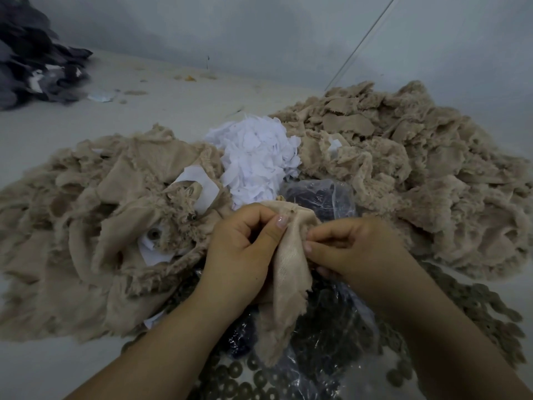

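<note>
Pinching a beige fabric scrap [288, 264], left hand [248, 241] and right hand [354, 249] both curled, beige heaps alongside.

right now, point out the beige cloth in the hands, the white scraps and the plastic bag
beige cloth [289, 271]: head view, its hanging middle fold
white scraps [256, 157]: head view, middle of the heap
plastic bag [318, 194]: head view, its clear top over dark contents

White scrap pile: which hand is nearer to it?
Left. The left hand sits just in front of the white scrap pile, knuckles almost at its edge; the right hand is lower and further right. Both pinch the beige cloth.
</note>
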Available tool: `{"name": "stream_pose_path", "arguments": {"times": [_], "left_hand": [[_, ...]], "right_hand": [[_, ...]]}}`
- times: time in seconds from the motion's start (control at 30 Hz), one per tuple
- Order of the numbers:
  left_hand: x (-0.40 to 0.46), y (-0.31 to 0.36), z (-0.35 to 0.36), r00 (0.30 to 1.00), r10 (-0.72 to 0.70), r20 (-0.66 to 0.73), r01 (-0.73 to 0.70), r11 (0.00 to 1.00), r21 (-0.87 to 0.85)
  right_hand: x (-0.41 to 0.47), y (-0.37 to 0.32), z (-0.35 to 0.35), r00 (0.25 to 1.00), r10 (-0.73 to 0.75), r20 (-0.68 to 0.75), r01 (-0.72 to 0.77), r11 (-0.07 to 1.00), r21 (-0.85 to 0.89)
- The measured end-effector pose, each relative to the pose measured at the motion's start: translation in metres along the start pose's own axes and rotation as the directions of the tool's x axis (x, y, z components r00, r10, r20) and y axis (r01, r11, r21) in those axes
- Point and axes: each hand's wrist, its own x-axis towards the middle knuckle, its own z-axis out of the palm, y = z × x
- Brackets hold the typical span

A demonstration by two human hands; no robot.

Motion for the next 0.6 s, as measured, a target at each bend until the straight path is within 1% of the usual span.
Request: {"name": "stream_pose_path", "arguments": {"times": [0.1, 0.13, 0.17, 0.2, 0.23, 0.3, 0.33, 0.4, 0.47, 0.5, 0.53, 0.57, 0.6], "left_hand": [[0.0, 0.0, 0.0, 1.0, 0.007, 0.011, -0.007, 1.0, 0.0], [0.0, 0.0, 0.0, 1.0, 0.006, 0.009, -0.006, 1.0, 0.004], [0.0, 0.0, 0.0, 1.0, -0.001, 0.003, 0.001, 1.0, 0.002], [0.0, 0.0, 0.0, 1.0, -0.009, -0.007, 0.009, 1.0, -0.003], [0.0, 0.0, 0.0, 1.0, -0.013, -0.023, 0.012, 1.0, -0.008], [0.001, 0.0, -0.002, 0.999, -0.001, -0.046, 0.0, 1.0, -0.015], [0.001, 0.0, -0.003, 0.999, 0.005, -0.047, -0.006, 1.0, -0.017], [0.001, -0.001, -0.003, 0.999, 0.002, -0.038, -0.003, 1.0, -0.019], [0.001, -0.002, -0.002, 0.999, -0.016, -0.029, 0.016, 1.0, -0.02], [0.001, -0.002, -0.001, 0.999, -0.022, -0.026, 0.022, 1.0, -0.013], [0.001, -0.002, 0.0, 0.999, -0.023, -0.027, 0.023, 1.0, -0.001], [0.001, -0.003, 0.0, 0.999, -0.02, -0.03, 0.02, 1.0, 0.014], [0.001, -0.003, 0.0, 0.999, -0.013, -0.031, 0.014, 1.0, 0.024]], "right_hand": [[0.002, 0.003, 0.005, 0.999, 0.04, -0.01, -0.037, 0.981, 0.188], [0.002, 0.003, 0.005, 0.999, 0.046, -0.007, -0.044, 0.977, 0.211], [0.002, 0.002, 0.004, 0.999, 0.051, 0.004, -0.051, 0.979, 0.195], [0.002, 0.003, 0.002, 0.998, 0.056, 0.016, -0.058, 0.99, 0.125], [0.002, 0.003, 0.0, 0.998, 0.062, 0.032, -0.062, 0.998, 0.004], [0.002, 0.004, -0.004, 0.995, 0.08, 0.055, -0.063, 0.964, -0.257], [0.003, 0.005, -0.005, 0.996, 0.08, 0.05, -0.059, 0.941, -0.334], [0.004, 0.007, -0.002, 0.999, 0.05, 0.017, -0.041, 0.937, -0.347], [0.006, 0.011, 0.0, 1.0, -0.02, -0.001, 0.019, 0.962, -0.271], [0.007, 0.011, 0.001, 0.999, -0.037, 0.001, 0.037, 0.987, -0.156], [0.007, 0.011, 0.001, 0.999, -0.032, 0.028, 0.031, 0.999, 0.014], [0.007, 0.011, 0.001, 0.997, -0.005, 0.081, -0.01, 0.982, 0.188], [0.008, 0.011, 0.001, 0.99, 0.021, 0.142, -0.066, 0.946, 0.318]]}}
